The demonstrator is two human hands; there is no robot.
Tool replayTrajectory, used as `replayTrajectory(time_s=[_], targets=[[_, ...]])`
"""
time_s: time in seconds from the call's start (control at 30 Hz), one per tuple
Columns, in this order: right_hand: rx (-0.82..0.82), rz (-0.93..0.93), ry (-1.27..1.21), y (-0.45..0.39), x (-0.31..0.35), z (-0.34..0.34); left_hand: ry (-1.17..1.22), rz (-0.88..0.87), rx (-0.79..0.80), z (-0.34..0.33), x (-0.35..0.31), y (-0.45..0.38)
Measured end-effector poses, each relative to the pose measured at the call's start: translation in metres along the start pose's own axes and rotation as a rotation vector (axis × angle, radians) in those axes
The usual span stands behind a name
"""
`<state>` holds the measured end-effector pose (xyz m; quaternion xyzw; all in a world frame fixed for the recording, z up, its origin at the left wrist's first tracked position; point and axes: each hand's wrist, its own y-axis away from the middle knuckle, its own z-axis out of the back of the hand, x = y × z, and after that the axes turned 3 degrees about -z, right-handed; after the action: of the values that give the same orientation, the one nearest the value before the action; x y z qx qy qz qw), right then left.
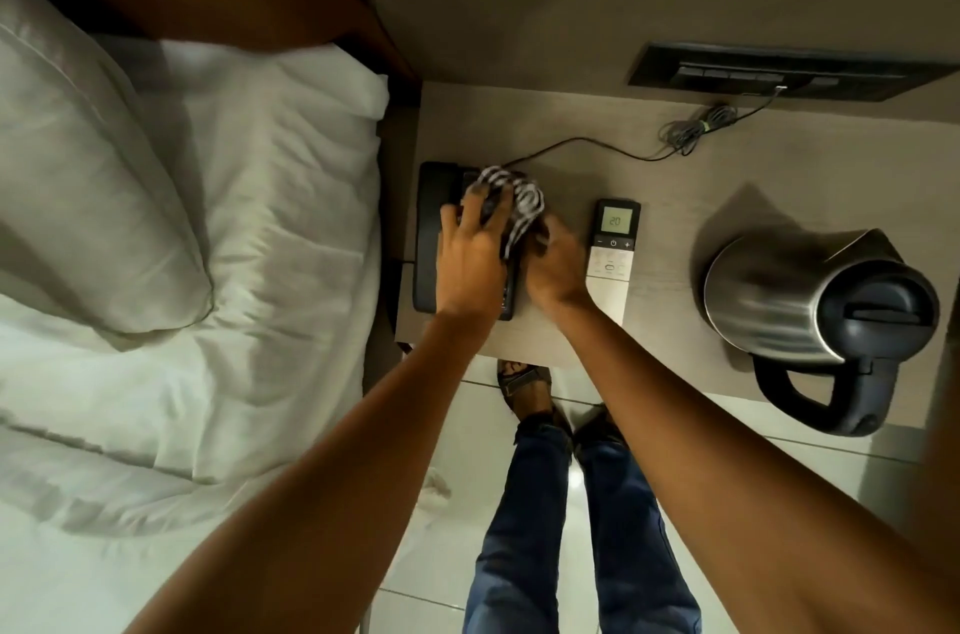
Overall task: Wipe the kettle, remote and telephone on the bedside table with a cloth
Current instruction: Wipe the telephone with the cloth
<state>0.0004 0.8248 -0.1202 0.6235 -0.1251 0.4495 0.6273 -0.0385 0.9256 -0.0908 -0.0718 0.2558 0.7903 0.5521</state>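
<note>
A black telephone lies at the left end of the bedside table. A striped black-and-white cloth is bunched on top of it. My left hand presses down on the telephone with its fingers on the cloth. My right hand grips the cloth's right side. A white remote with a lit display lies just right of my right hand. The steel kettle with a black lid and handle stands at the table's right end, near the front edge.
A bed with a white pillow and rumpled sheets lies to the left. The phone cord runs to a coiled bundle and a wall socket panel at the back. My legs and sandalled feet stand on the tiled floor below.
</note>
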Motion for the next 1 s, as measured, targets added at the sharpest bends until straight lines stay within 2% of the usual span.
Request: replayTrajectory(time_s=[0.1,0.23,0.33,0.43,0.53,0.63,0.77,0.93,1.0], targets=[[0.062,0.010,0.002,0.002,0.002,0.008,0.084,0.051,-0.013,-0.004,0.010,0.047],[0.074,-0.027,-0.079,0.002,0.005,0.012,0.151,0.084,0.065,0.004,0.016,0.082],[0.077,-0.055,-0.151,0.003,0.003,0.011,0.204,0.111,-0.059,0.019,0.005,0.049],[0.062,-0.133,-0.277,0.001,-0.001,0.008,0.163,0.048,-0.148,0.025,-0.005,-0.002],[0.058,-0.111,-0.240,0.000,-0.003,0.008,0.114,0.020,-0.058,0.014,-0.004,-0.007],[0.094,-0.054,-0.186,-0.003,-0.005,0.014,0.132,0.058,-0.017,0.002,0.012,0.043],[0.111,-0.110,-0.235,-0.005,-0.001,0.017,0.184,0.118,0.107,0.002,0.024,0.097],[0.093,-0.175,-0.305,-0.006,-0.005,0.017,0.212,0.083,-0.126,0.023,-0.004,0.039],[0.089,-0.216,-0.324,-0.007,-0.009,0.017,0.172,0.048,-0.162,0.025,-0.014,0.009]])
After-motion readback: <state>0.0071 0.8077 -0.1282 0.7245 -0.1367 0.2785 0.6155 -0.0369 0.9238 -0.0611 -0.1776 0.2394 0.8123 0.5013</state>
